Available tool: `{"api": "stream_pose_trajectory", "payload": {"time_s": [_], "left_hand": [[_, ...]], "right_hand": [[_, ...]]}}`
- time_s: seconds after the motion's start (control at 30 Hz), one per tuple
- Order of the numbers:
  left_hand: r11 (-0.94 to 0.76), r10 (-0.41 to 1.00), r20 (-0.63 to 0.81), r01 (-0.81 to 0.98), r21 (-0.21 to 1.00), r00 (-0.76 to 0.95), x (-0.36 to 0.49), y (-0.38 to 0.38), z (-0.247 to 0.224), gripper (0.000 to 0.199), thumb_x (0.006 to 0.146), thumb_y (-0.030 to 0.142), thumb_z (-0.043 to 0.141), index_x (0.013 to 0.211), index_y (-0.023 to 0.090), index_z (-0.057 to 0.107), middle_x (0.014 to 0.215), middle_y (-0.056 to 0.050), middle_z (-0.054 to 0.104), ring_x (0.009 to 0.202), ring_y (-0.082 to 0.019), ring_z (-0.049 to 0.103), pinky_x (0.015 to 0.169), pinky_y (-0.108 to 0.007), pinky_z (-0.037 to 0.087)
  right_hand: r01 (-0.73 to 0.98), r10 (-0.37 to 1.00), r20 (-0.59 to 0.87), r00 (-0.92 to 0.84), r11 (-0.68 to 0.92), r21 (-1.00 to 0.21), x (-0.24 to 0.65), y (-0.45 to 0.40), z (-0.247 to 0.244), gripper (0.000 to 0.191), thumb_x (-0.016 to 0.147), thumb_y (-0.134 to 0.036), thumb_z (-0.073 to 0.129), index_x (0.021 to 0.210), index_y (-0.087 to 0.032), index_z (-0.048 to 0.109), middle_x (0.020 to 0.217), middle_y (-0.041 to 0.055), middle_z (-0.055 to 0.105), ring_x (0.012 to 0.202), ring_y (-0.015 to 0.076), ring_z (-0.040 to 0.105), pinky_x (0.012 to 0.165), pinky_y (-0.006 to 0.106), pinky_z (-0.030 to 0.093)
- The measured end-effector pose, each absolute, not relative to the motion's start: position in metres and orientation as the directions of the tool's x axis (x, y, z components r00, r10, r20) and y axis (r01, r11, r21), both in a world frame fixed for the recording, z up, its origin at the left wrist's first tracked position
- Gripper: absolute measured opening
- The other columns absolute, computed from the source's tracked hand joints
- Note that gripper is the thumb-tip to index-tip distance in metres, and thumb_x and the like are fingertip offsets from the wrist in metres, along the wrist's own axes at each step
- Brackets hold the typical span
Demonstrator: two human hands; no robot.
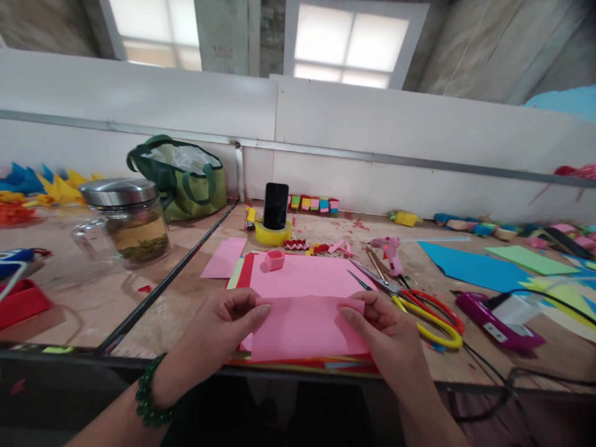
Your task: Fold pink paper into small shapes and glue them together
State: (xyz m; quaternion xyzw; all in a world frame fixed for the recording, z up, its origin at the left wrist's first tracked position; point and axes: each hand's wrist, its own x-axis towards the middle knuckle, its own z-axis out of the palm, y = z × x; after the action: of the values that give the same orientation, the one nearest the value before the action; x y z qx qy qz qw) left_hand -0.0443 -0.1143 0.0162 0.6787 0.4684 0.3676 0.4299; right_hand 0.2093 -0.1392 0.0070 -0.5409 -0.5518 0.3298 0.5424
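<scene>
Both hands hold a sheet of pink paper [307,332] by its far corners, above a stack of coloured sheets. My left hand [233,320] pinches the left corner between thumb and curled fingers. At the right corner, my right hand [379,323] grips in the same way. The larger pink sheet [298,276] on top of the stack shows beyond the held paper. On that sheet stands a small folded pink paper box [274,260]. Scissors [414,304] with red and yellow handles lie just past my right hand, their blades reaching over the stack.
A glue gun [391,251] and a purple power strip [498,320] with cables are at the right. A phone [276,208] leans upright at a yellow tape roll [272,234]. Left are a glass tea mug [135,226] and a green bag [186,186]. Blue paper [470,267] lies right.
</scene>
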Motion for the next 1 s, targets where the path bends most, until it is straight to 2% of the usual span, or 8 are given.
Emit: {"api": "stream_pose_trajectory", "payload": {"time_s": [0.13, 0.33, 0.43, 0.6, 0.7, 0.77, 0.87, 1.0], "left_hand": [[-0.312, 0.902, 0.108, 0.457, 0.833, 0.419, -0.046, -0.096, 0.030, 0.028, 0.081, 0.036, 0.054, 0.062, 0.016, 0.048, 0.055, 0.004, 0.045, 0.053, -0.009, 0.039, 0.048, -0.020, 0.029], [-0.432, 0.842, 0.032, 0.637, 0.639, 0.539, -0.046, -0.048, 0.033, 0.021, 0.074, 0.027, 0.049, 0.056, 0.017, 0.046, 0.053, 0.004, 0.044, 0.051, -0.010, 0.041, 0.050, -0.024, 0.027], [-0.453, 0.842, -0.024, 0.730, 0.512, 0.539, -0.043, -0.035, 0.026, 0.018, 0.073, 0.026, 0.048, 0.057, 0.017, 0.048, 0.053, 0.004, 0.043, 0.051, -0.012, 0.041, 0.050, -0.024, 0.028], [-0.464, 0.853, -0.024, 0.778, 0.424, 0.521, -0.039, -0.039, 0.017, 0.013, 0.075, 0.023, 0.049, 0.064, 0.018, 0.055, 0.060, 0.000, 0.051, 0.057, -0.015, 0.045, 0.056, -0.026, 0.033], [-0.616, 0.781, 0.144, 0.713, 0.334, 0.608, -0.038, -0.042, 0.017, 0.015, 0.077, 0.018, 0.052, 0.087, 0.017, 0.063, 0.088, -0.007, 0.061, 0.082, -0.021, 0.053, 0.075, -0.031, 0.041], [-0.775, 0.618, 0.181, 0.553, 0.307, 0.765, -0.036, -0.040, 0.020, 0.029, 0.080, 0.013, 0.050, 0.105, 0.018, 0.063, 0.106, -0.010, 0.060, 0.098, -0.023, 0.053, 0.087, -0.033, 0.042], [-0.877, 0.372, 0.053, 0.333, 0.346, 0.927, -0.033, -0.034, 0.026, 0.047, 0.077, 0.001, 0.045, 0.117, 0.020, 0.063, 0.109, -0.009, 0.061, 0.099, -0.020, 0.054, 0.087, -0.028, 0.042], [-0.855, 0.393, -0.077, 0.395, 0.337, 0.916, -0.031, -0.033, 0.037, 0.066, 0.066, -0.006, 0.045, 0.120, 0.027, 0.064, 0.106, -0.006, 0.064, 0.092, -0.020, 0.056, 0.081, -0.028, 0.042]], "right_hand": [[0.380, 0.973, 0.219, 0.067, 0.178, -0.908, 0.211, -0.124, 0.018, 0.029, 0.072, -0.042, 0.071, 0.082, -0.017, 0.061, 0.063, -0.0009, 0.061, 0.056, 0.0120, 0.053, 0.049, 0.022, 0.040], [0.664, 0.972, 0.194, -0.129, 0.230, -0.712, 0.212, -0.084, 0.020, 0.029, 0.074, -0.039, 0.062, 0.093, -0.017, 0.058, 0.048, -0.0114, 0.036, 0.045, 0.0099, 0.035, 0.046, 0.023, 0.026], [0.753, 0.964, 0.180, -0.194, 0.264, -0.603, 0.210, -0.074, 0.012, 0.030, 0.076, -0.036, 0.059, 0.099, -0.017, 0.056, 0.050, -0.0108, 0.039, 0.049, 0.0116, 0.039, 0.050, 0.025, 0.030], [0.836, 0.973, 0.150, -0.175, 0.227, -0.499, 0.204, -0.078, 0.005, 0.028, 0.081, -0.035, 0.055, 0.103, -0.019, 0.057, 0.059, -0.0057, 0.051, 0.056, 0.0144, 0.048, 0.054, 0.026, 0.034], [0.860, 0.975, 0.132, -0.178, 0.219, -0.460, 0.203, -0.079, 0.006, 0.029, 0.083, -0.037, 0.055, 0.107, -0.021, 0.058, 0.069, -0.0014, 0.060, 0.062, 0.0160, 0.054, 0.058, 0.027, 0.039], [0.869, 0.954, 0.209, -0.216, 0.285, -0.403, 0.203, -0.078, 0.007, 0.028, 0.084, -0.037, 0.057, 0.106, -0.021, 0.062, 0.087, 0.0048, 0.066, 0.078, 0.0193, 0.059, 0.069, 0.030, 0.045], [0.821, 0.869, 0.293, -0.399, 0.480, -0.308, 0.203, -0.075, 0.012, 0.019, 0.086, -0.030, 0.056, 0.095, -0.020, 0.069, 0.102, 0.0092, 0.067, 0.097, 0.0233, 0.057, 0.085, 0.036, 0.045], [0.658, 0.728, 0.172, -0.664, 0.678, -0.327, 0.199, -0.074, 0.022, 0.030, 0.086, -0.009, 0.047, 0.090, -0.022, 0.074, 0.093, 0.0057, 0.072, 0.091, 0.0199, 0.059, 0.085, 0.033, 0.046]]}}
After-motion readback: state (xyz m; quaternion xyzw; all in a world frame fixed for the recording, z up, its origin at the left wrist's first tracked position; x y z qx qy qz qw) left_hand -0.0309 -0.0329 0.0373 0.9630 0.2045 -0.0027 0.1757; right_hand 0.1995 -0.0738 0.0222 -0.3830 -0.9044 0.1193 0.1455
